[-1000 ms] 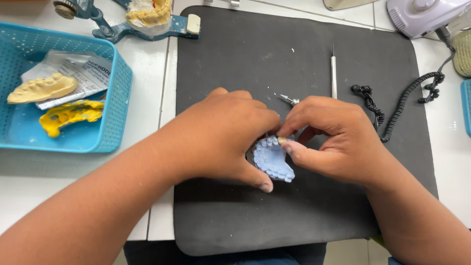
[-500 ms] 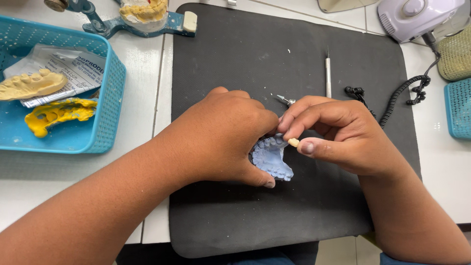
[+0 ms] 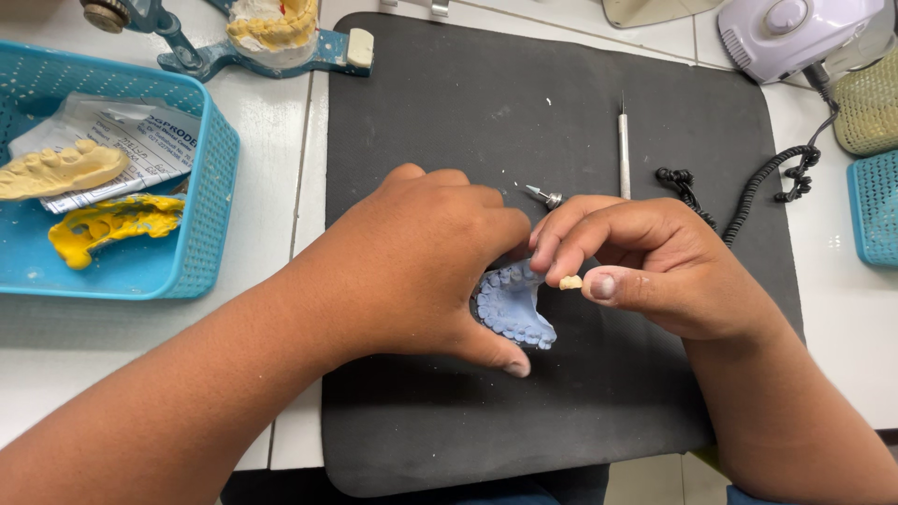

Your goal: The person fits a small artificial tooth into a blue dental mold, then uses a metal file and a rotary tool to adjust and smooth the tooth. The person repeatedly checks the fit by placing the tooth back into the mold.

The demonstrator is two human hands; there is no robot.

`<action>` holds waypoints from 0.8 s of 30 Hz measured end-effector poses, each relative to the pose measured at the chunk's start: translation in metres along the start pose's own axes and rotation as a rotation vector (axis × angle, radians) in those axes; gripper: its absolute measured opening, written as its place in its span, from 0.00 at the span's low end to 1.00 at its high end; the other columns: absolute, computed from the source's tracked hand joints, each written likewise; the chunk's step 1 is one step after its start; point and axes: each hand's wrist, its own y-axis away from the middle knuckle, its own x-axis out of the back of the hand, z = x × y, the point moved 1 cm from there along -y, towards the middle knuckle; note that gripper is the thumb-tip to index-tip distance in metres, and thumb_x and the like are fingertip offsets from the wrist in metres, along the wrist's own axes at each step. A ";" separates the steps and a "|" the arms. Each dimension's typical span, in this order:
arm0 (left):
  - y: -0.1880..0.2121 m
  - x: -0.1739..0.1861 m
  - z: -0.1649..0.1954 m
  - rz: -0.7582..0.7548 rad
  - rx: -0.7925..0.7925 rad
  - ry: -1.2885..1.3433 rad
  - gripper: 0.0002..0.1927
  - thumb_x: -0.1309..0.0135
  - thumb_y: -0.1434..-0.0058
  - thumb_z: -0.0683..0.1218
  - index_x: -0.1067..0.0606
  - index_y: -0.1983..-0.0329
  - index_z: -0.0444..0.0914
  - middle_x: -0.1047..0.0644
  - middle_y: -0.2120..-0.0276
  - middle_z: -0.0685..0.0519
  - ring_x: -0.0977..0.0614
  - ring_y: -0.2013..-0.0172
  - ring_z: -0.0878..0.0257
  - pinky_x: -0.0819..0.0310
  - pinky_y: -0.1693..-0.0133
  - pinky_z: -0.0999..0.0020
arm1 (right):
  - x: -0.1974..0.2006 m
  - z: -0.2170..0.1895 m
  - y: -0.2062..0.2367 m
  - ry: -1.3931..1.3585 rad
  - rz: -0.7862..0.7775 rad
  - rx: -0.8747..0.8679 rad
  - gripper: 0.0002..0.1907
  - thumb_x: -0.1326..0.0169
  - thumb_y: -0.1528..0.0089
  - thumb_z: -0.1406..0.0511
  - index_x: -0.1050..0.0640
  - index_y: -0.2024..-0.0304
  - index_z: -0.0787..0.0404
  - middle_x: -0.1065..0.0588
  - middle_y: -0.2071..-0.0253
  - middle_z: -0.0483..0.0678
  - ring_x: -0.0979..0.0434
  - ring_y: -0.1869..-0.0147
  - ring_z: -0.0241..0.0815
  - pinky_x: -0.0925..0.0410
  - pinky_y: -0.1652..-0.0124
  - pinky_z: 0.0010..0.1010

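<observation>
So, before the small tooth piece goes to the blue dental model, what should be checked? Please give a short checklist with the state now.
1. Left hand steadies the blue dental model on the dark mat: ok.
2. Right hand has a grip on the small cream tooth piece, pinched between thumb and finger: ok.
3. Tooth piece is close beside the model's arch: ok.
4. Which way the piece is turned: cannot tell, too small.
5. Target spot on the model is free: cannot tell, the left hand covers part of it.
6. The thin metal tool lies apart from both hands: ok.
</observation>
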 end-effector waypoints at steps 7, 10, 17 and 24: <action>0.010 0.002 -0.002 0.434 -0.290 0.196 0.22 0.29 0.45 0.54 0.22 0.51 0.45 0.22 0.61 0.60 0.20 0.58 0.64 0.33 0.53 0.63 | 0.002 0.000 0.003 -0.085 0.031 -0.033 0.11 0.43 0.32 0.65 0.19 0.54 0.68 0.21 0.52 0.54 0.23 0.41 0.44 0.31 0.37 0.39; 0.011 0.000 0.002 0.490 -0.386 0.233 0.15 0.30 0.41 0.50 0.21 0.54 0.47 0.22 0.59 0.60 0.20 0.57 0.65 0.34 0.52 0.65 | -0.001 0.002 0.003 -0.154 0.006 -0.024 0.09 0.42 0.30 0.65 0.21 0.57 0.67 0.23 0.52 0.51 0.24 0.46 0.41 0.31 0.44 0.35; 0.011 -0.004 0.005 0.490 -0.428 0.411 0.13 0.30 0.40 0.43 0.20 0.53 0.45 0.22 0.56 0.57 0.18 0.57 0.67 0.20 0.55 0.75 | -0.008 0.003 -0.002 -0.187 -0.015 0.062 0.09 0.42 0.30 0.65 0.20 0.54 0.67 0.24 0.52 0.50 0.24 0.49 0.38 0.30 0.48 0.30; 0.014 -0.006 0.008 0.587 -0.408 0.291 0.13 0.28 0.42 0.42 0.19 0.56 0.43 0.21 0.57 0.56 0.18 0.55 0.65 0.21 0.56 0.73 | -0.017 0.007 -0.004 -0.052 0.088 0.146 0.08 0.42 0.31 0.67 0.20 0.55 0.67 0.24 0.56 0.48 0.25 0.53 0.36 0.30 0.53 0.28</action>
